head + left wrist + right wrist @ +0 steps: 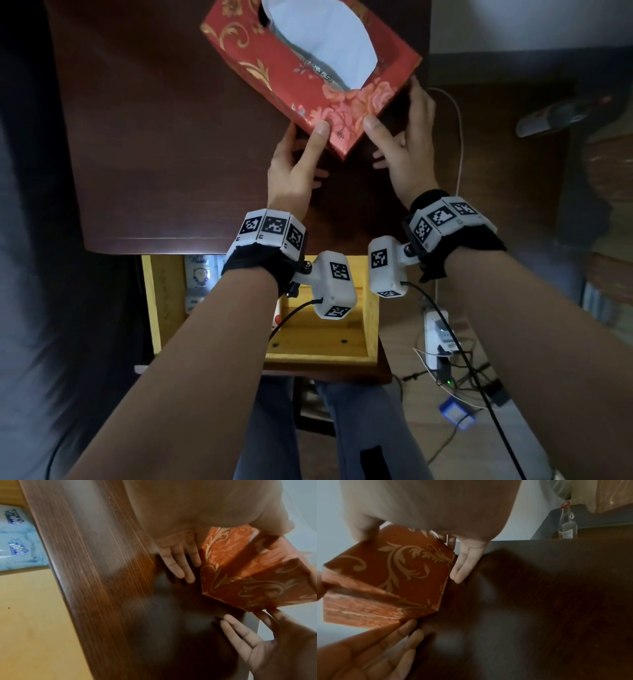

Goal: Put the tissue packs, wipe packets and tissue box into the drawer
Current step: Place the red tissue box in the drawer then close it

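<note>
- Showing the last large item in hand: a red cardboard tissue box with gold scrollwork (308,68) sits in the upper centre of the head view, above the dark wood-grain bench (154,137), with white tissue showing through its oval opening.
- Left hand (294,164): thumb pressed on the box's top face near the nearest corner, fingers reaching under the lower left edge; it grips the box.
- Right hand (407,144): thumb at the lower right edge, fingers spread along the short end; it too grips the box. Both wrist views show the corner raised and fingers beneath it, so the box appears lifted or tipped off the bench rather than lying flat.
- Orientation: the long axis runs diagonally, from upper left to lower right of the head view; one corner points down the frame toward the person, and the opening faces up at the camera.
- Progress: the pale yellow wooden drawer (356,349) stands open in the lower centre, below the bench edge. White plastic tissue packs with blue print (15,536) already lie at its left side; a further packet with red marks seems to lie behind the left wrist, though it is mostly hidden.
- Remaining, by judgement: bring the box down into the free right part of the drawer. No other packs show on the bench, so the task looks nearly complete.
</note>
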Demonstrator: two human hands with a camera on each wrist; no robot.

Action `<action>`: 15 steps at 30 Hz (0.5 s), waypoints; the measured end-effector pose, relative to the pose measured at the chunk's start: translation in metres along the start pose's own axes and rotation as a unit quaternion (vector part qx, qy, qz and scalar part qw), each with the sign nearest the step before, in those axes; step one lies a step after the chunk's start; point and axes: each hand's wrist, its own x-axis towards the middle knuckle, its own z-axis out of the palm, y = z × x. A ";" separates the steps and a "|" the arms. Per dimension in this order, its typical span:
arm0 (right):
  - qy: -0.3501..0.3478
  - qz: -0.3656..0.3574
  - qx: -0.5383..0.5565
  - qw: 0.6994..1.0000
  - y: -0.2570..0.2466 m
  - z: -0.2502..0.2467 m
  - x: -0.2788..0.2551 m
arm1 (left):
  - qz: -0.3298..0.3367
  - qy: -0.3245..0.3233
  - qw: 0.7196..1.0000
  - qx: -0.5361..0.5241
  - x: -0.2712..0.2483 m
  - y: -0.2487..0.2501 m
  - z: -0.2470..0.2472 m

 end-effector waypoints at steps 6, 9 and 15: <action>0.008 0.028 0.008 1.000 0.005 0.009 -0.019 | -0.026 0.017 0.999 -0.041 -0.014 -0.011 -0.008; 0.005 0.057 0.020 0.998 0.005 0.012 -0.032 | -0.041 0.022 0.997 -0.054 -0.021 -0.015 -0.013; 0.007 0.092 0.036 0.995 0.007 0.019 -0.062 | -0.078 0.023 0.995 -0.060 -0.034 -0.026 -0.025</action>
